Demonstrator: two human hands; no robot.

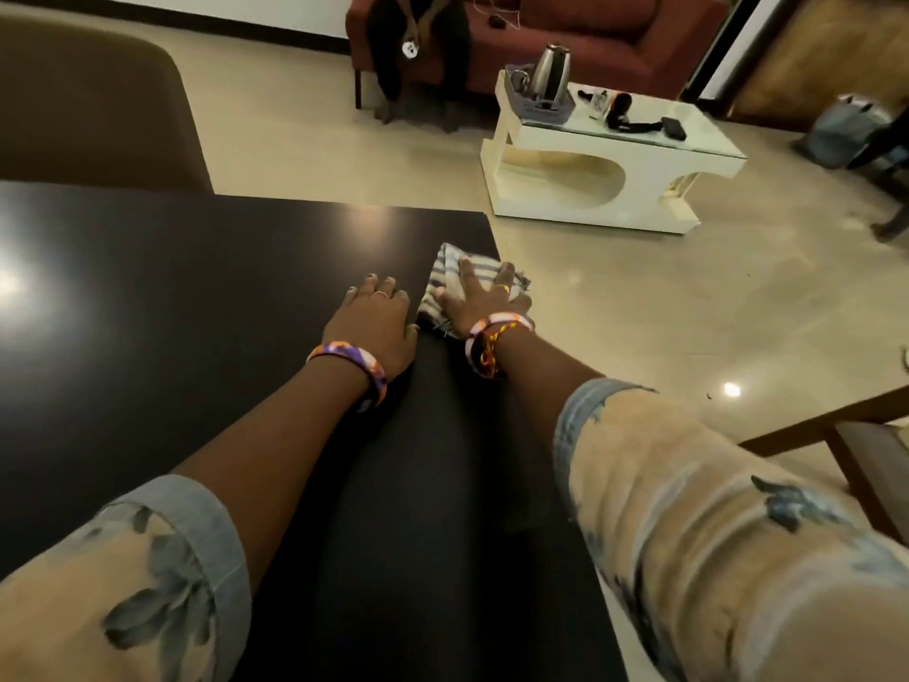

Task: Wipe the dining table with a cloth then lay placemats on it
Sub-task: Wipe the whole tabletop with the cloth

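A dark, glossy dining table (196, 297) fills the lower left of the head view. Near its far right corner lies a crumpled white cloth with grey stripes (445, 273). My right hand (484, 297) presses flat on the cloth with fingers spread, at the table's right edge. My left hand (376, 317) rests on the bare tabletop just left of the cloth, fingers relaxed, holding nothing. No placemats are in view.
A brown chair back (93, 115) stands at the table's far left side. A white coffee table (610, 164) with a kettle (551, 73) sits on the floor beyond. A seated person (418, 41) is on a red sofa. Another chair (870, 455) is at right.
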